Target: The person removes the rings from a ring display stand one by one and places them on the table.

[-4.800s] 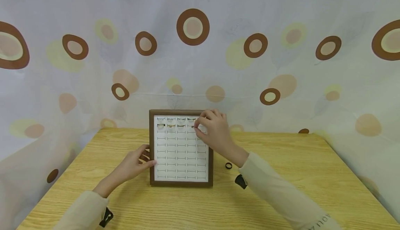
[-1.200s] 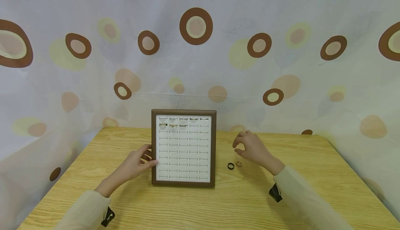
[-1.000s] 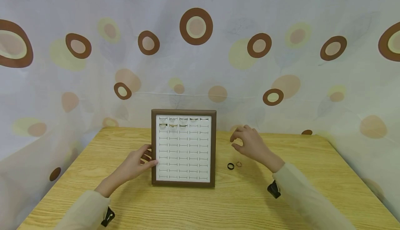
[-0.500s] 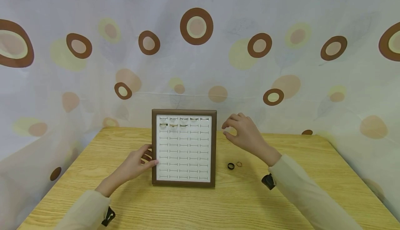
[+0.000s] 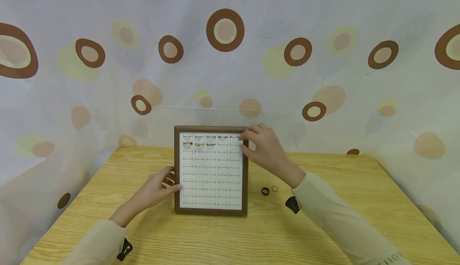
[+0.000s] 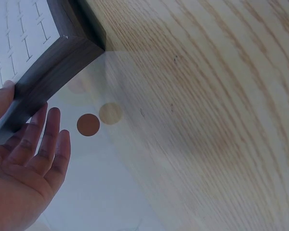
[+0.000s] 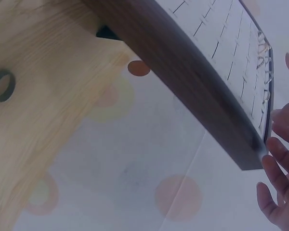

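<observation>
A ring display board (image 5: 211,177) with a brown frame and white slotted face stands tilted back on the table. My left hand (image 5: 157,188) grips its left edge, thumb on the front, other fingers at the side and behind. My right hand (image 5: 264,149) is at the upper right corner, thumb and index finger parted close to the end slots of the top two rows; no object shows between them. Several rings (image 5: 211,137) fill the top row, and a gold ring (image 5: 199,144) is among those in the second. A black ring (image 5: 265,191) and a copper-coloured ring (image 5: 274,188) lie on the table.
The wooden table (image 5: 305,233) reaches back to a patterned curtain (image 5: 230,77) that also hangs along both sides. In the right wrist view a dark support (image 7: 107,33) juts out behind the board.
The copper-coloured ring, absent from view beside the black one 4.8 s ago, now lies there; the second row's fourth slot no longer shows a ring. Lately my right hand moved left to the board.
</observation>
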A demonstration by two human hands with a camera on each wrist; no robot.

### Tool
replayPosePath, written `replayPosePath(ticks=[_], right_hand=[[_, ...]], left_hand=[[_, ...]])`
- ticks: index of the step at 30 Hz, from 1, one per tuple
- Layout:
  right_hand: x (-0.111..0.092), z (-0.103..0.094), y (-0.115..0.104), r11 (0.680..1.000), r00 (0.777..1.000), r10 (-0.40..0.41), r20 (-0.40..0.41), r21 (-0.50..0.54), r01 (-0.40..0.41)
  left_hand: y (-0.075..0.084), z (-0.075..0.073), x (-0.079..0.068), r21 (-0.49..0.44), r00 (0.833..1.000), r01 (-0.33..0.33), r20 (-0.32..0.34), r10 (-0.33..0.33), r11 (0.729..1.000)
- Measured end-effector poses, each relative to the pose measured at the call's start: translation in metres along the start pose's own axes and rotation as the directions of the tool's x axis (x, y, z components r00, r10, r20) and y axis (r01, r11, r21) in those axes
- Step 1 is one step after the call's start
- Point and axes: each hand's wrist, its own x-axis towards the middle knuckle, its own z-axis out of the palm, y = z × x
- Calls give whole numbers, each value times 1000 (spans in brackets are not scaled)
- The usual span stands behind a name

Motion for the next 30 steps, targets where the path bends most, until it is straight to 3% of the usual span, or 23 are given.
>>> replayPosePath(ticks=[16,30], right_hand=[[14,20,-19,998,999,44,-6,-49,-44],[14,41,-25,994,990,49,-134,-90,-61]], left_hand=[[1,0,-1,2,1000,-5,1,5,1000],[1,0,0,-4,1000,1,-3,-1,1000]])
